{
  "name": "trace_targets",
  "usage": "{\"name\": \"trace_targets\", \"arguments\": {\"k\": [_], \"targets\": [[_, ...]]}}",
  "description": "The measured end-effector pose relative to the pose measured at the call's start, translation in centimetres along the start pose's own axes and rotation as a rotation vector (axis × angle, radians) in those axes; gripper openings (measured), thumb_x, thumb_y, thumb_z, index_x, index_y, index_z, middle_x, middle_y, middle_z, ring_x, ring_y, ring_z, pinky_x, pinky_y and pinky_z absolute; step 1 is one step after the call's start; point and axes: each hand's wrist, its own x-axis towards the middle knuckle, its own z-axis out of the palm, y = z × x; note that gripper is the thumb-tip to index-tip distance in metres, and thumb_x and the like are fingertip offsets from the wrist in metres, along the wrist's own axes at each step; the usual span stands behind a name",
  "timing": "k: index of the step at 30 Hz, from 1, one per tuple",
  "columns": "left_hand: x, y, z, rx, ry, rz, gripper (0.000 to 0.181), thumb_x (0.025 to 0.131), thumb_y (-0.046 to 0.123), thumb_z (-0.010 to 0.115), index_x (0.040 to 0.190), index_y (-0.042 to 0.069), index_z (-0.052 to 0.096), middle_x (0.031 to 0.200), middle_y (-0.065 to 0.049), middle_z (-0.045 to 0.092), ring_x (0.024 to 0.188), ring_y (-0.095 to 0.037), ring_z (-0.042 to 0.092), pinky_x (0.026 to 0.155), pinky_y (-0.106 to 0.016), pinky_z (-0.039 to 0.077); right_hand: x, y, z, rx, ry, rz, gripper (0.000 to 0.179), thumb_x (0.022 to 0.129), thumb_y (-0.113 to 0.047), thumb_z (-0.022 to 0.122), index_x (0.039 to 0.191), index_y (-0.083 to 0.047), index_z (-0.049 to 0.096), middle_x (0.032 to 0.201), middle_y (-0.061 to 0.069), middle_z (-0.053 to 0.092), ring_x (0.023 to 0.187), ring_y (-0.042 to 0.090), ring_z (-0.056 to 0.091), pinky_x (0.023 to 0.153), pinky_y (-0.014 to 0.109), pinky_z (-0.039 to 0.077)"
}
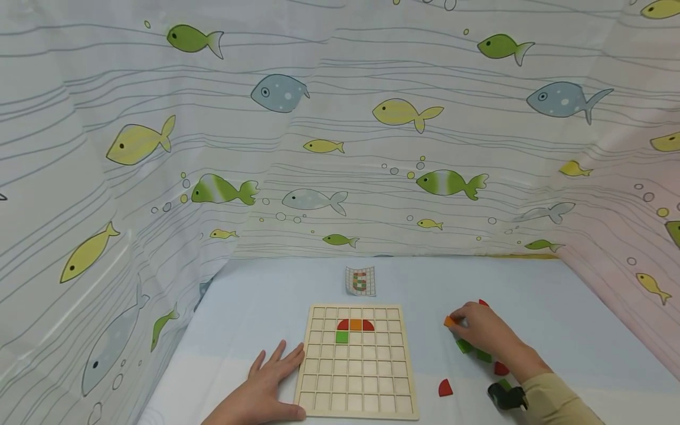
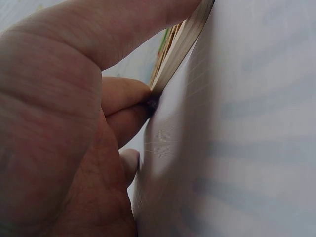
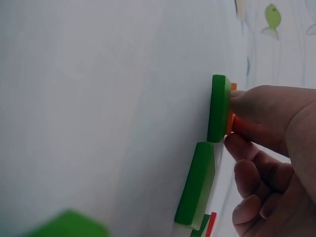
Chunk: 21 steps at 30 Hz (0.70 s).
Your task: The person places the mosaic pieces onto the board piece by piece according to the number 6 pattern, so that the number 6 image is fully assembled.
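Note:
A wooden grid board (image 1: 369, 385) lies on the table. In its upper part are two red quarter-round pieces (image 1: 343, 324) with an orange square (image 1: 356, 324) between them, and a green square (image 1: 342, 337) sits below the left one. My left hand (image 1: 261, 386) touches the board's left edge, fingers spread and thumb near the lower left corner. To the right of the board, my right hand (image 1: 484, 328) pinches an orange block (image 1: 448, 321) between thumb and fingers. Right beside that block stands a green block (image 3: 219, 108) in the right wrist view.
A small card with a coloured grid pattern (image 1: 360, 281) lies behind the board. More green blocks (image 1: 464, 346) and red quarter-rounds (image 1: 445, 388) are scattered at the right, some partly under my right forearm. A fish-print sheet (image 1: 366, 165) hangs around the table.

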Motion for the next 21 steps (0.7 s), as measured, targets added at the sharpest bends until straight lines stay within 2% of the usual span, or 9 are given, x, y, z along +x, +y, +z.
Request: {"name": "trace_targets", "arguments": {"k": [15, 21], "targets": [[0.22, 0.13, -0.12, -0.018, -0.008, -0.018, 0.111, 0.067, 0.061, 0.08, 0.151, 0.002, 0.037, 0.16, -0.009, 0.029, 0.147, -0.044, 0.002, 0.107, -0.068, -0.011, 0.06, -0.34, -0.21, 0.031, -0.016, 0.041, 0.028, 0.085, -0.023, 0.078, 0.106, -0.005, 0.076, 0.1, 0.001, 0.069, 0.097, 0.025, 0.064, 0.086, 0.047, 0.054], [0.14, 0.06, -0.17, -0.027, -0.014, -0.002, 0.108, 0.069, 0.058, 0.08, 0.151, 0.001, 0.037, 0.159, -0.012, 0.029, 0.147, -0.046, 0.002, 0.106, -0.069, -0.01, -0.09, -0.41, -0.1, -0.012, -0.006, 0.027, 0.029, 0.085, -0.024, 0.079, 0.105, -0.004, 0.075, 0.099, 0.002, 0.068, 0.097, 0.026, 0.063, 0.087, 0.048, 0.054]]}}
